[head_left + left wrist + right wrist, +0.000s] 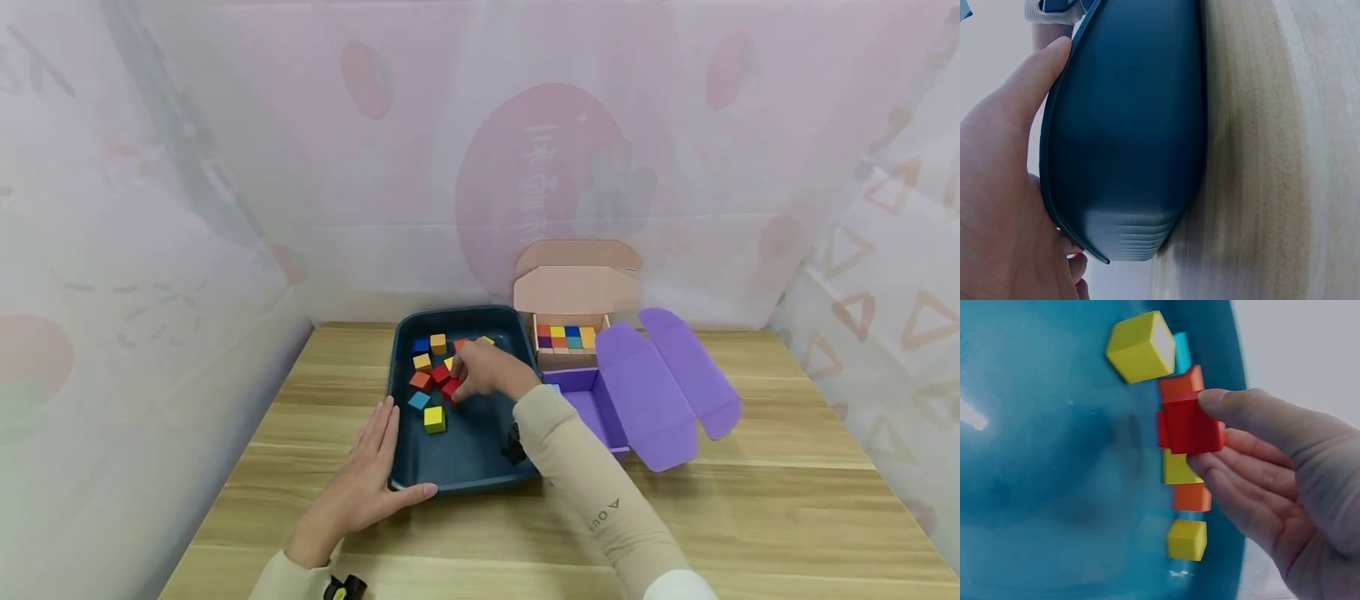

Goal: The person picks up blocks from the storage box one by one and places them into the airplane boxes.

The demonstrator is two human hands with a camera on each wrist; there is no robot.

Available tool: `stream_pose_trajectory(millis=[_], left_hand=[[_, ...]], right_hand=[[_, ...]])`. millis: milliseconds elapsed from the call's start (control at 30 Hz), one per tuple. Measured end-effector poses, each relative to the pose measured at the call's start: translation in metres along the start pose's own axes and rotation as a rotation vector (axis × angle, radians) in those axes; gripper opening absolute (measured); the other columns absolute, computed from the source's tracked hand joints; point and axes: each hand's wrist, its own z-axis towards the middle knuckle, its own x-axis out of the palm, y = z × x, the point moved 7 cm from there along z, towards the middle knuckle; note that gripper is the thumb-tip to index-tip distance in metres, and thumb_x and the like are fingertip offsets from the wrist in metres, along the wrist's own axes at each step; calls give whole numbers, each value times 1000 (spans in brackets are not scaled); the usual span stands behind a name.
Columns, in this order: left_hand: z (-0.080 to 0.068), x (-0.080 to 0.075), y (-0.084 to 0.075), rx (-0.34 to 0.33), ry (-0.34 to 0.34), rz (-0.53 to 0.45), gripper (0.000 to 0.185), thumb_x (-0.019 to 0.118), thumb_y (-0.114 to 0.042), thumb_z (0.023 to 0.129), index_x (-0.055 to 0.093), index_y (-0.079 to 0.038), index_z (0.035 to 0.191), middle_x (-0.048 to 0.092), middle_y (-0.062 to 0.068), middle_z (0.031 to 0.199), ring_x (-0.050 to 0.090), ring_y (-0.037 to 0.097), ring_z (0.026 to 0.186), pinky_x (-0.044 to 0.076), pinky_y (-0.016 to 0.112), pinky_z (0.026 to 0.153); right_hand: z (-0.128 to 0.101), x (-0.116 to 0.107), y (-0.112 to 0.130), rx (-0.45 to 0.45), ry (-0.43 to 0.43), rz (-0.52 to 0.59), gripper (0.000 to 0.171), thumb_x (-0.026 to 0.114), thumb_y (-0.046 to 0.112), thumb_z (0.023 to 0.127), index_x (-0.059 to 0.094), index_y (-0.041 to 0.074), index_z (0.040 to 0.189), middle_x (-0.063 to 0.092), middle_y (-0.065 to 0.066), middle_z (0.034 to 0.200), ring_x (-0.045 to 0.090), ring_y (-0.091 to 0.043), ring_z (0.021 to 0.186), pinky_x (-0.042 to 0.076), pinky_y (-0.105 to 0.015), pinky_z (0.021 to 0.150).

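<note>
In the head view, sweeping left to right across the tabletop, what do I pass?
Left hand → dark blue tray → right hand pinching a red cube → pink box → purple box.

**Surroundings at my bench**

I sit at a wooden table (750, 517) with a pale, streaked grain running left to right. Its top fills the lower half of my head view. Translucent sheeting (225, 167) encloses the table on three sides: back, left and right. The back panel shows a large pink circle (525, 192) with faint white characters, plus blurred red blotches. The right panel (885, 275) carries orange triangle outlines. A dark diagonal streak (180, 150) crosses the left panel. Light is soft, diffuse and even; shadows on the table are weak.
</note>
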Motion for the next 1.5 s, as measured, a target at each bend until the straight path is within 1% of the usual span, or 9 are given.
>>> stream_pose_trajectory(millis=[200,400,600,767,933,1033,1233,1367,1500], left_hand=[[1,0,-3,-6,4,-3,129,69,-79,83,7,-5,170,-3,12,180,5,38,167,17,66,131],[1,0,-4,0,6,-4,129,69,-78,84,7,-5,170,-4,12,180,5,38,167,16,65,131],[1,0,-4,-1,7,3,130,69,-78,84,6,-6,170,-3,13,180,4,38,167,16,65,132],[1,-1,-4,-1,10,3,130,70,-78,84,5,-6,170,-4,13,180,3,38,167,15,64,132],[1,-1,-2,-2,6,4,129,69,-78,84,7,-5,170,-4,12,180,4,38,167,16,64,132],[1,0,-1,-5,5,2,129,69,-78,84,7,-5,170,-4,12,180,3,38,167,16,64,132],[1,1,0,-8,7,3,129,69,-78,84,6,-5,170,-4,12,180,4,38,167,16,65,132],[0,1,0,-6,4,8,129,68,-79,84,6,-5,170,-4,12,180,4,38,167,16,65,132],[0,1,0,-8,6,4,130,68,-79,84,6,-6,170,-4,12,180,4,38,167,16,65,132]], right_hand=[[-25,-24,2,-18,-42,-35,34,87,28,89,78,11,117,76,-5,111,68,-17,96,64,-31,89],[-58,-49,0,-13,-123,-40,30,88,27,88,80,9,109,79,-6,104,70,-17,88,65,-31,83],[-91,-67,-9,34,-193,5,31,91,24,84,81,6,108,79,-7,99,68,-17,84,64,-29,77],[-114,-75,-21,96,-253,17,33,92,24,83,80,3,105,78,-9,96,68,-18,80,63,-29,72],[-132,-76,-37,167,-312,24,28,92,19,82,80,1,99,76,-11,91,65,-21,76,60,-28,66],[-140,-75,-47,214,-330,40,23,91,16,82,79,0,94,75,-12,87,62,-22,74,57,-27,62],[-150,-65,-64,297,-325,59,16,89,12,84,77,2,85,71,-9,78,61,-22,68,52,-27,56],[-152,-53,-77,358,-324,92,16,88,11,85,77,0,89,73,-10,81,63,-22,70,58,-30,61],[-149,-38,-90,394,-316,78,19,89,12,84,78,-1,92,74,-11,85,64,-22,75,61,-33,69]])
